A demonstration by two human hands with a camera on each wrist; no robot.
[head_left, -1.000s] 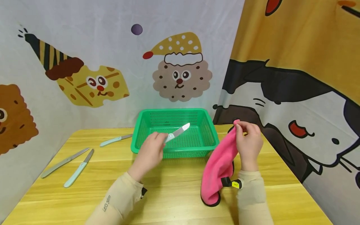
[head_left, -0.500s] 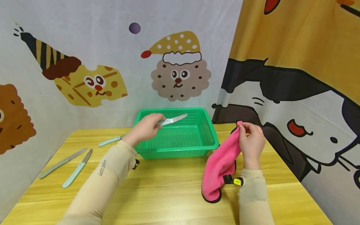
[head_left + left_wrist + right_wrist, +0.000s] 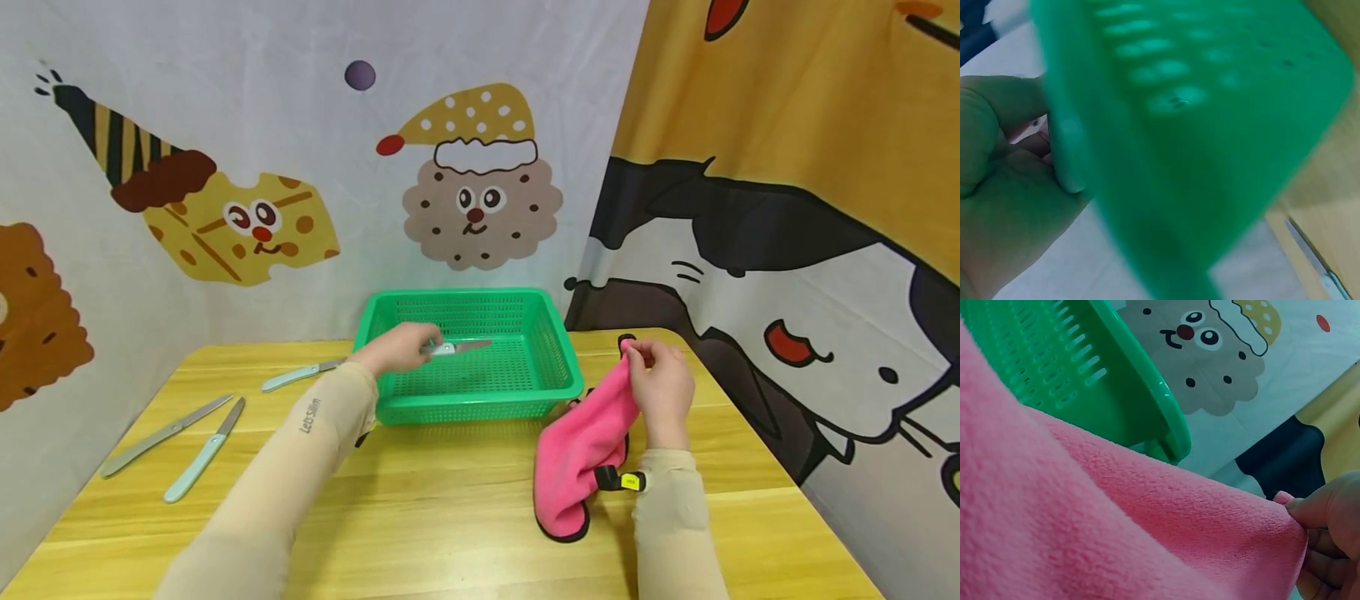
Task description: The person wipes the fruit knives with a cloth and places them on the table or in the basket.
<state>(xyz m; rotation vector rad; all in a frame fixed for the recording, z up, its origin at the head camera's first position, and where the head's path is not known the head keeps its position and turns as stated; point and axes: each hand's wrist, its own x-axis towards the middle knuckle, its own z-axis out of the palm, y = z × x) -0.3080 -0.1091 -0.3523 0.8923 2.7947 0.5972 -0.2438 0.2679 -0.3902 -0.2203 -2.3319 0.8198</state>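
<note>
My left hand point(image 3: 405, 346) grips a small knife point(image 3: 450, 348) by its pale blue handle, over the left part of the green plastic basket point(image 3: 480, 408). The blade points right, inside the basket's outline in the head view. In the left wrist view the basket wall point(image 3: 1166, 175) covers most of the knife, leaving a bit of handle in the fingers. My right hand point(image 3: 663, 387) pinches the top corner of a pink fleece cloth point(image 3: 573, 467) with black edging. The cloth hangs down beside the basket, its lower end at the table. Its plush surface fills much of the right wrist view.
Several knives lie on the wooden table point(image 3: 435, 517) at left: a grey-green one point(image 3: 168, 433), a pale blue one point(image 3: 206, 454), and another pale blue one point(image 3: 300, 375) near the basket, partly behind the left wrist. A printed curtain point(image 3: 300, 83) stands behind the table.
My left hand moved left and up with the knife, then lowered it toward the basket's inside. My right hand keeps its pinch on the cloth, shifting only slightly.
</note>
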